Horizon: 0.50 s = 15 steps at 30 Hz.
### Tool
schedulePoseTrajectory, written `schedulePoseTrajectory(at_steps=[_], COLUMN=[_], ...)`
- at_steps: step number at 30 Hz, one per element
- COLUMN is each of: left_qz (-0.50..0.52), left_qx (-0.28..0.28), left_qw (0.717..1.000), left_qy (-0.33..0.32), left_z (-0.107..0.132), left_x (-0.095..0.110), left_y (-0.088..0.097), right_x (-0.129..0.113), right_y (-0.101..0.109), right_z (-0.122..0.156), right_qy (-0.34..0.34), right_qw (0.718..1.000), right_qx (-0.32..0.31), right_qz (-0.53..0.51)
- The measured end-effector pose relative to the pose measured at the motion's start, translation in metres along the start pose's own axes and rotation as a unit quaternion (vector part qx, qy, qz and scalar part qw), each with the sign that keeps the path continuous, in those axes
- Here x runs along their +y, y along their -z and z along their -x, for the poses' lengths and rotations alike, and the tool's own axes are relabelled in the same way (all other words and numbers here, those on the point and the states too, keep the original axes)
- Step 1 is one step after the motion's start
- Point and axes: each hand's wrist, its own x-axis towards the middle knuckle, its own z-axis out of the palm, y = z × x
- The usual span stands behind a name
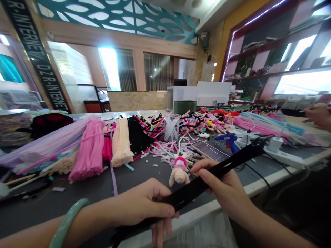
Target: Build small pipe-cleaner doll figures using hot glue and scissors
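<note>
A few long black chenille stems (188,193), side by side like a flat strip, stretch slantwise between my two hands above the table's front edge. My left hand (144,203) is closed on their lower left part, thumb on top and fingers beneath. Further up the strip, my right hand (227,187) pinches them between thumb and fingers. Just behind the stems lies a small cream doll (179,172) of chenille stems with a pink band round it. A phone (210,151) and a blue glue gun (231,142) lie beyond my right hand.
Bundles of pink stems (88,151), cream stems (122,143) and black stems (138,134) lie to the left. A clear cup (171,127) stands among cut pieces. At the right are a power strip (283,156) with cables and another person's hand (319,115).
</note>
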Motion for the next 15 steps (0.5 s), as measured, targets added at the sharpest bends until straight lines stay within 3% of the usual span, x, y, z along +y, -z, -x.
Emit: schedulePoseTrajectory(at_steps=[4,15], left_qz=[0.031,0.029], left_qx=[-0.045,-0.084], left_qw=[0.998,0.996], left_qy=[0.005,0.012], left_z=[-0.001,0.002], left_x=[0.0,0.0], left_y=[0.005,0.007], right_x=[-0.001,0.0], right_y=[0.007,0.01], right_z=[-0.007,-0.01], right_qy=[-0.035,-0.031], right_qw=[0.999,0.994], right_qx=[0.005,0.024], right_qz=[-0.027,-0.103])
